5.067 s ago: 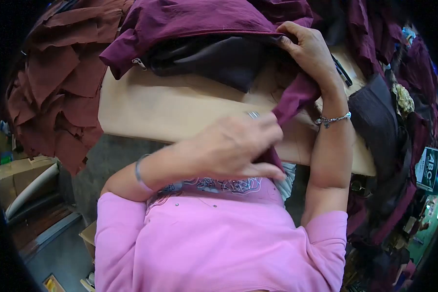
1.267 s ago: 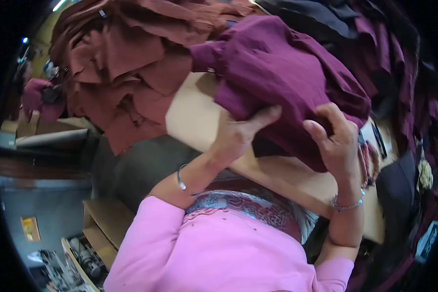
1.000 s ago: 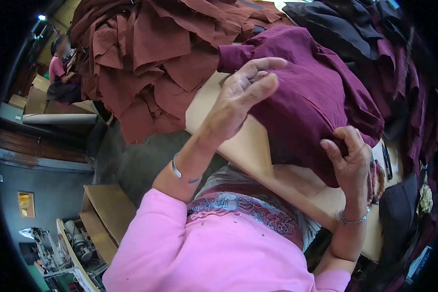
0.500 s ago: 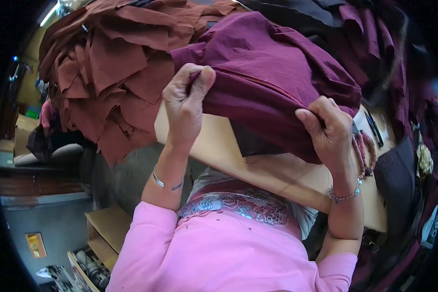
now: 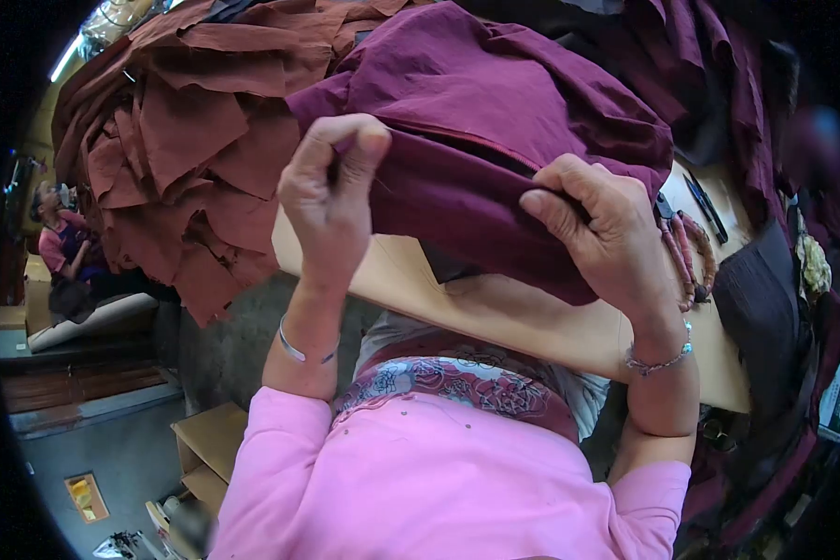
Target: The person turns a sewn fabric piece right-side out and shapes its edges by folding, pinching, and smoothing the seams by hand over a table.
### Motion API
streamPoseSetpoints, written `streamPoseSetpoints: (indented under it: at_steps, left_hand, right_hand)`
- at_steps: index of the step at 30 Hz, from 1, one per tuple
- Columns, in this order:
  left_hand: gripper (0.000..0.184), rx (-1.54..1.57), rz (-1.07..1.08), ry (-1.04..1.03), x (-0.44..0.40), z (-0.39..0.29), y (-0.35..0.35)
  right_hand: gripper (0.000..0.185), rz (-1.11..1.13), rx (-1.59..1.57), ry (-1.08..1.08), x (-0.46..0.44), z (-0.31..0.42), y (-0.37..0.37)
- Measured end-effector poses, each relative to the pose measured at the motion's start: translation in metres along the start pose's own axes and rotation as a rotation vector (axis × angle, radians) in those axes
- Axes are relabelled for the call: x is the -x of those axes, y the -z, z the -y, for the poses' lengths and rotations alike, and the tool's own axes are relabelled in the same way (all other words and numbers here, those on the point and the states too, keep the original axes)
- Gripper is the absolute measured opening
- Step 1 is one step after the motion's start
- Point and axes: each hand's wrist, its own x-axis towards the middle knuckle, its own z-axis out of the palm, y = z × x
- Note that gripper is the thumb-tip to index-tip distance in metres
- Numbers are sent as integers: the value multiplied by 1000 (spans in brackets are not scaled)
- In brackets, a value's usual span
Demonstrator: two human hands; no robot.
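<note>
A maroon garment [image 5: 476, 84] lies bunched over the wooden table [image 5: 532, 322], a zipper seam [image 5: 471, 140] running across it. My left hand [image 5: 336, 187] pinches the cloth at the seam's left end, thumb against the curled fingers. Farther right, my right hand [image 5: 593, 219] grips the same garment near the seam's other end. The cloth between both hands is drawn out, and its lower part hangs toward the table's front edge. Dark fabric [image 5: 448, 261] shows beneath it.
Brown cut pieces [image 5: 187, 140] are heaped at the left. Snips with wrapped handles [image 5: 686, 261] and a black pen [image 5: 705, 207] lie at the right, near dark cloth [image 5: 770, 299]. A seated person [image 5: 61, 243] is at far left. A cardboard box [image 5: 210, 443] stands below.
Since the earliest frame, the garment has been turned and spread, and both hands now hold its seam. Over the last second my left hand closed on the cloth. The view has shifted.
</note>
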Motion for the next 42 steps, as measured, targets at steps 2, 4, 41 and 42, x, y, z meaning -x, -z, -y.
streamPoseSetpoints:
  at_steps: [2, 4, 41, 42]
  left_hand:
    - [10, 73, -27, 73, 1, 2, 0]
    - [9, 128, -22, 100, 4, 6, -3]
    - [14, -346, 712, -33, 30, 36, 16]
    - [15, -351, 725, -85, 29, 37, 20]
  right_hand:
    - [19, 28, -72, -53, 0, -4, 0]
    - [20, 93, -65, -109, -1, -5, 3]
    - [20, 269, 11, 74, 14, -29, -51]
    - [20, 268, 10, 77, 13, -30, -52]
